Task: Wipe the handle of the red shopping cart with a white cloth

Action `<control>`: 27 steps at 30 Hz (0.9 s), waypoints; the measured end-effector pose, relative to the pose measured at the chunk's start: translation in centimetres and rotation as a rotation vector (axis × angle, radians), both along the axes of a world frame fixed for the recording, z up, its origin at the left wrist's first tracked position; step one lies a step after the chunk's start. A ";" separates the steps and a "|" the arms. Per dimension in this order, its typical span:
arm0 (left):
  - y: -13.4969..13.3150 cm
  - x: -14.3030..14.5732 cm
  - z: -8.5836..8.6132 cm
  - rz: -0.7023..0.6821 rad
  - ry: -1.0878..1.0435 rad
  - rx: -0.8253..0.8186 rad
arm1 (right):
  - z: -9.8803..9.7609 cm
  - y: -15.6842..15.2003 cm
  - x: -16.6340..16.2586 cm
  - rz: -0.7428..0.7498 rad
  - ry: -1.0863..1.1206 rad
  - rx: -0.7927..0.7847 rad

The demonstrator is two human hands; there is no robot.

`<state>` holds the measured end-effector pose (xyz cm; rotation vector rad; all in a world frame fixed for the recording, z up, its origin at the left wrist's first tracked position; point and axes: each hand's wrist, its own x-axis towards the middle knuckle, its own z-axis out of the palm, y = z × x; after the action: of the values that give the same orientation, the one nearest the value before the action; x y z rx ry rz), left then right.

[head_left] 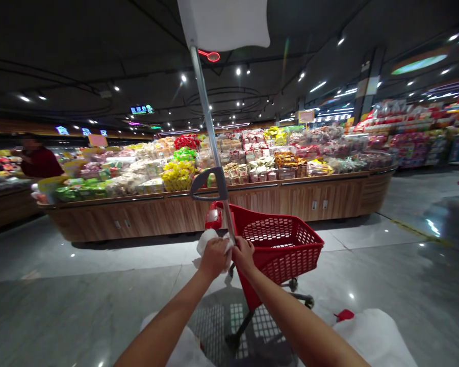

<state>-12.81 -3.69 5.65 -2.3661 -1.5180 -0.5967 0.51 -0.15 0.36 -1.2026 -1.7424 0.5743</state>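
Observation:
My left hand [214,257] is closed on a crumpled white cloth [207,239] beside the lower end of a metal pole [204,104]. Right against it, my right hand [245,257] has its fingers wrapped round the pole's lower part. The pole leans slightly left and carries a grey loop handle [208,198] partway up and a whitish panel [229,23] at its top. Below and to the right stands a red shopping cart [286,262] with a perforated basket. Its red handle end [213,216] shows left of the pole. My hands hide where pole and cart meet.
A long wood-fronted display counter [252,201] heaped with packaged food runs behind the cart. Stacked goods [413,130] stand at the right. A person in dark red [42,158] is at the far left. Grey tiled floor [99,300] surrounds the cart.

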 end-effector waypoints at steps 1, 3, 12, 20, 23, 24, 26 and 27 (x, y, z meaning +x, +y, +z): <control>-0.3 0.5 0.2 -0.049 0.006 -0.013 | 0.2 -0.1 0.6 -0.037 0.056 -0.012; -0.7 1.2 0.9 -0.157 0.017 -0.065 | 0.2 -0.2 2.2 -0.062 0.096 -0.003; 0.5 2.2 4.5 -0.419 0.008 -0.309 | 0.2 0.3 9.3 -0.016 0.147 0.054; 6.8 1.3 5.8 -0.118 -0.101 0.012 | -0.1 1.3 17.0 0.052 0.310 0.089; 8.0 4.0 4.5 -0.158 -0.120 -0.084 | 0.6 1.2 19.3 -0.088 0.239 0.107; 7.9 5.1 4.0 -0.163 -0.137 -0.098 | 1.1 0.9 19.8 -0.203 0.212 0.144; 7.3 7.3 2.9 -0.153 -0.178 -0.097 | 2.5 -0.4 20.0 -0.441 0.138 0.248; 6.8 8.4 2.6 -0.156 -0.192 -0.093 | 3.3 -1.1 19.8 -0.504 0.078 0.293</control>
<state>-4.45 3.08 8.21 -2.5804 -1.4738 -0.8274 20.27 -1.26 3.65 -1.3196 -1.3288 0.0613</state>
